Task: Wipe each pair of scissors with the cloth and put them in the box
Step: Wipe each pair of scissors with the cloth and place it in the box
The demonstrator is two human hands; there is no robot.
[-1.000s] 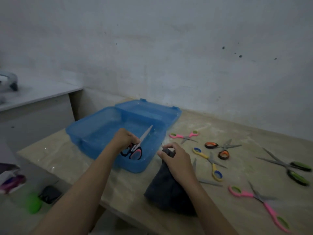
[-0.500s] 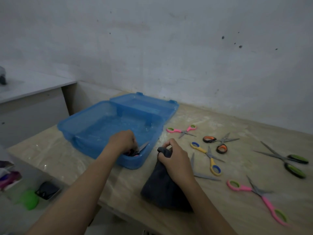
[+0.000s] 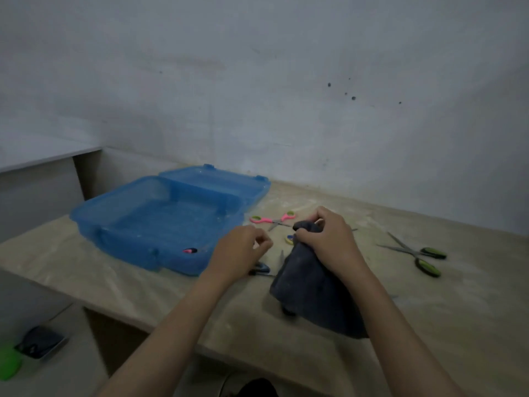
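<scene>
The blue plastic box [image 3: 126,245] stands open at the table's left, its lid [image 3: 217,181] folded back. One pair of black-and-red scissors [image 3: 190,250] lies inside by the front wall. My left hand [image 3: 240,250] hovers just right of the box, fingers loosely curled and holding nothing, above a blue-handled pair [image 3: 262,268]. My right hand [image 3: 329,239] grips the top of the dark cloth [image 3: 306,290], which hangs down onto the table. A pink pair [image 3: 272,219] lies behind the hands. A yellow-handled pair [image 3: 289,239] is mostly hidden. A green-and-black pair [image 3: 420,255] lies open at the right.
The wooden table's [image 3: 429,325] front edge runs close below my forearms. A white counter [image 3: 43,156] stands at the left. On the floor at the lower left are a dark tray [image 3: 40,342] and a green object [image 3: 8,365]. A wall rises right behind the table.
My left hand lowered the black-and-red scissors into the box, let them go and pulled back to the right. My right hand lifted the cloth slightly. The view shifted left.
</scene>
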